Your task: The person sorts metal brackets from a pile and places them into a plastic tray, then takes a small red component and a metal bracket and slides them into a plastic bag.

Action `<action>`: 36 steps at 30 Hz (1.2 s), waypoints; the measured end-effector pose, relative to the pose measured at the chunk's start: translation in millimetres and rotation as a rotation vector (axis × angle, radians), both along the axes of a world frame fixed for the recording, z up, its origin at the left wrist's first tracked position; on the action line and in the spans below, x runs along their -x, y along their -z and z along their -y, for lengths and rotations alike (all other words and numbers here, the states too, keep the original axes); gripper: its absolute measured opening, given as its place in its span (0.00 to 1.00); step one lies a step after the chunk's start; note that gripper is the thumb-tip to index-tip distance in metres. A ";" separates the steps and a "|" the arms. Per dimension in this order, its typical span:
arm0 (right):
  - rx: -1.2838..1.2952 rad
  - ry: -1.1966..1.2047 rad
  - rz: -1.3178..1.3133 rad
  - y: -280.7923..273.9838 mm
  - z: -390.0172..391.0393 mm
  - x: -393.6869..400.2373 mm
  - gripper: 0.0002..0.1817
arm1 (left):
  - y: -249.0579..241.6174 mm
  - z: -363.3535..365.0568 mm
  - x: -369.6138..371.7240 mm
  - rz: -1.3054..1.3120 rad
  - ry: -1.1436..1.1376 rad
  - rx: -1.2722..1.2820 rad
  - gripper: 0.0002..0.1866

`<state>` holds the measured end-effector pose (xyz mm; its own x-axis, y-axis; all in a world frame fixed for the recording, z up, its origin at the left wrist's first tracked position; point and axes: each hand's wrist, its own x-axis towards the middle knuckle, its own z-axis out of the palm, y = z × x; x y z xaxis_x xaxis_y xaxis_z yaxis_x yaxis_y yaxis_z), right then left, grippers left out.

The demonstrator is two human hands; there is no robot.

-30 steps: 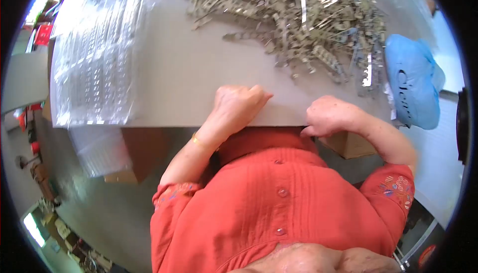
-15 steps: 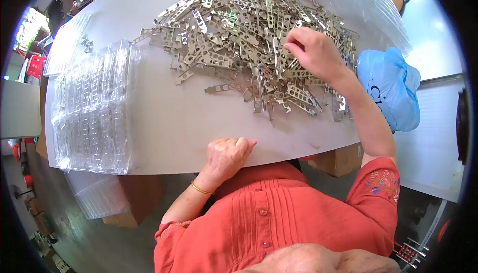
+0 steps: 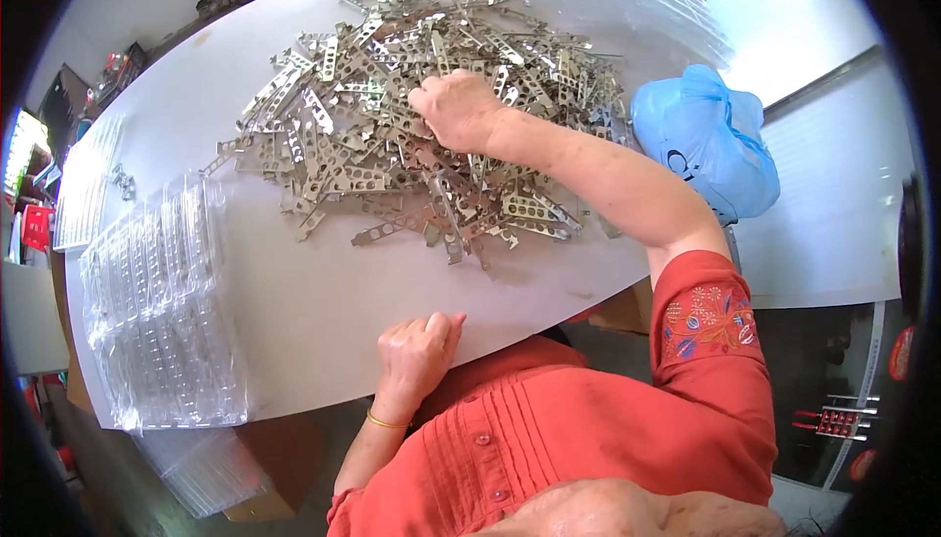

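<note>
A broad heap of perforated metal strips (image 3: 338, 179) with bent ends covers the middle of the table. My right hand (image 3: 459, 111) is on top of this heap, back of the hand upward, its fingers bent down among the strips. The fingertips are hidden, so whatever they grip cannot be made out. Near the table's front edge rests my left hand (image 3: 417, 351), curled into a loose fist with the thumb to the right. Nothing sticks out of it, and a thin gold bangle (image 3: 388, 423) circles that wrist.
Clear plastic trays (image 3: 162, 312) lie stacked at the table's left. Behind them are a few small metal pieces (image 3: 123, 182). A blue plastic bag (image 3: 701, 145) stands right of the heap, with clear plastic sheeting (image 3: 637, 8) at the back right. Cardboard boxes (image 3: 284, 463) sit below the edge.
My right hand has shifted left across the heap, from its right side to nearer its middle. The view has swung, moving the whole scene. My left hand stays closed by the table edge.
</note>
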<state>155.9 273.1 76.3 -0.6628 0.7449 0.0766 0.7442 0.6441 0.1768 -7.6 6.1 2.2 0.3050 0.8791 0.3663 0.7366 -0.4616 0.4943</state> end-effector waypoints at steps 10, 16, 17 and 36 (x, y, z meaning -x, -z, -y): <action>-0.178 -0.116 -0.025 -10.9 12.2 -6.1 0.14 | 3.0 1.4 0.5 0.004 -0.003 -0.031 0.22; 0.147 -0.049 -0.594 -28.3 61.3 -12.8 0.05 | -0.1 1.6 6.8 0.076 -0.020 -0.002 0.22; 0.109 -0.057 -0.605 -27.5 66.5 -15.8 0.05 | 2.4 1.1 7.6 0.122 -0.032 0.011 0.22; 1.556 0.287 -0.946 16.8 199.1 -14.3 0.08 | -16.9 -2.8 16.7 1.425 -0.035 0.972 0.14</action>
<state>170.2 74.0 59.5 -0.6680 0.5667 -0.4823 0.3317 -0.3534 -0.8747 -24.3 9.0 19.1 0.2155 0.9234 -0.3176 -0.4918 0.3836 0.7817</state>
